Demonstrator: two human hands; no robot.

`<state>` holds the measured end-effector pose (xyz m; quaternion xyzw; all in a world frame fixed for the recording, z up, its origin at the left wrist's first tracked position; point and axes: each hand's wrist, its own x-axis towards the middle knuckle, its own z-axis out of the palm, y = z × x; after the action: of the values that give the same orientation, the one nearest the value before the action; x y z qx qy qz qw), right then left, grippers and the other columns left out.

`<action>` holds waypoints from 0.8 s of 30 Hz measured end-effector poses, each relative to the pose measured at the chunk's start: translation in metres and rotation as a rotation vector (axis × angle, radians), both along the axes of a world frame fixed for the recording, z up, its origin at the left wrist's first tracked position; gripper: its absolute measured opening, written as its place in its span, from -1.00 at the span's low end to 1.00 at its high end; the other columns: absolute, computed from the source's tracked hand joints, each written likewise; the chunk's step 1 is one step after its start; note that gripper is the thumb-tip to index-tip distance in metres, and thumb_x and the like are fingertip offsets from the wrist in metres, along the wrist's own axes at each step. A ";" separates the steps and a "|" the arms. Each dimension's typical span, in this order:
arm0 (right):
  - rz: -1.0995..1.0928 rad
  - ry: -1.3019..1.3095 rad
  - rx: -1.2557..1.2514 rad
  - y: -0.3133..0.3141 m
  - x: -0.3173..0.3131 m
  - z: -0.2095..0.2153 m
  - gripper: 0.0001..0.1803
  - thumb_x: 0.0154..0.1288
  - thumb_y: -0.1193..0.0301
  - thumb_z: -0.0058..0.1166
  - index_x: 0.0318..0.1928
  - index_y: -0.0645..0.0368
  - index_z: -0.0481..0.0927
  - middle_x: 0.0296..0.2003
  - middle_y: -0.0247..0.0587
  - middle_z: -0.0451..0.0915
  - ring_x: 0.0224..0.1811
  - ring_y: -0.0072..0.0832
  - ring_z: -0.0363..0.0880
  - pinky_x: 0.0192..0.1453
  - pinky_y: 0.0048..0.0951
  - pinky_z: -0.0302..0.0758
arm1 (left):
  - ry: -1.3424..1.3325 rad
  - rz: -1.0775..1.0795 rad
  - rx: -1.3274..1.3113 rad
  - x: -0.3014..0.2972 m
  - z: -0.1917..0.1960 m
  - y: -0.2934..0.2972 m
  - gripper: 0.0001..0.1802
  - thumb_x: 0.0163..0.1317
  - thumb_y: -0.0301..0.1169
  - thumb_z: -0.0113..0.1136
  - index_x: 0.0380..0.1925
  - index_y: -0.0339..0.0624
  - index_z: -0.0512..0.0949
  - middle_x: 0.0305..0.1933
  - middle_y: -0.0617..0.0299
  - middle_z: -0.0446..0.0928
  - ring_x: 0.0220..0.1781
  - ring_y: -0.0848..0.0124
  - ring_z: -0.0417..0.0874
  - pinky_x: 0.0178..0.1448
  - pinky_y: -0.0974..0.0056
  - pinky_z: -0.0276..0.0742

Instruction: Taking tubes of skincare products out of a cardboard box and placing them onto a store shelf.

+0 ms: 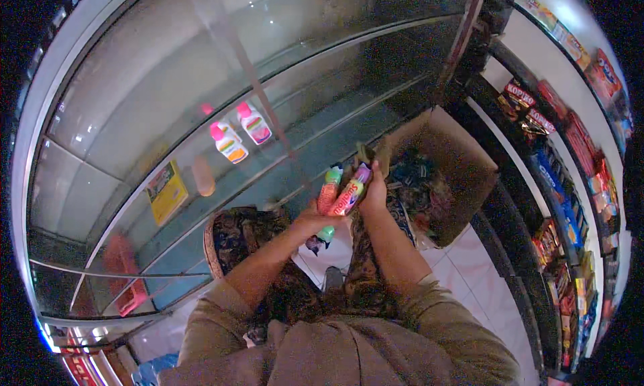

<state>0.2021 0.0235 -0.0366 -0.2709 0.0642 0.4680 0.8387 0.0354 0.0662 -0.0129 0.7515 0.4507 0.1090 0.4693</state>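
My left hand (312, 222) is closed around tube-shaped wrapped packs, its thumb lying across them. One is a green and orange pack (328, 190), whose lower end sticks out below the hand. Beside it, slanting up to the right, is a pink and purple pack (351, 193). My right hand (376, 187) grips that pink pack along its right side and upper end; some of its fingers are hidden behind. Both hands are close together above my knees. An open cardboard box (469, 141) stands just right of them, with several small packets in its shadowed inside.
A glass display case (349, 127) spans the left and far side. In it are white bottles with pink caps (229, 144), a yellow box (167, 194) and a pinkish-red container (127, 278). Shelves of snack packets (553, 178) line the right. White floor tiles (469, 272) show below.
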 end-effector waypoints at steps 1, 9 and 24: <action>-0.022 -0.020 -0.014 0.001 0.001 -0.005 -0.54 0.17 0.03 -0.09 -0.18 0.19 0.43 -0.38 -0.23 0.50 -0.35 -0.34 0.48 -0.25 -0.32 0.44 | -0.182 -0.146 -0.364 -0.002 0.016 0.000 -0.13 -0.22 -0.07 0.37 0.04 -0.22 0.17 -0.21 0.22 0.43 -0.22 0.41 0.46 -0.14 0.35 0.38; 0.117 -0.094 0.037 0.013 -0.014 -0.007 -0.48 0.20 -0.04 -0.18 -0.09 0.15 0.39 -0.30 -0.23 0.50 -0.28 -0.34 0.46 -0.14 -0.33 0.41 | -0.367 -0.276 -0.600 -0.026 0.025 0.009 -0.37 -0.11 -0.07 0.28 -0.11 -0.21 0.34 -0.20 0.31 0.44 -0.18 0.46 0.45 -0.09 0.32 0.38; 0.432 -0.689 -0.510 0.019 -0.049 -0.025 -0.28 0.15 -0.21 -0.32 -0.09 0.23 0.42 -0.25 -0.17 0.48 -0.23 -0.40 0.44 -0.11 -0.40 0.37 | -0.214 -0.097 0.150 -0.016 0.045 0.012 -0.29 -0.30 -0.18 0.42 -0.13 -0.23 0.32 -0.25 0.02 0.47 -0.19 0.11 0.51 -0.11 0.17 0.40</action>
<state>0.1529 0.0421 -0.0617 -0.6146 -0.1626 0.4839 0.6014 0.0190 0.0778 0.0325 0.7895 0.3517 0.1990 0.4619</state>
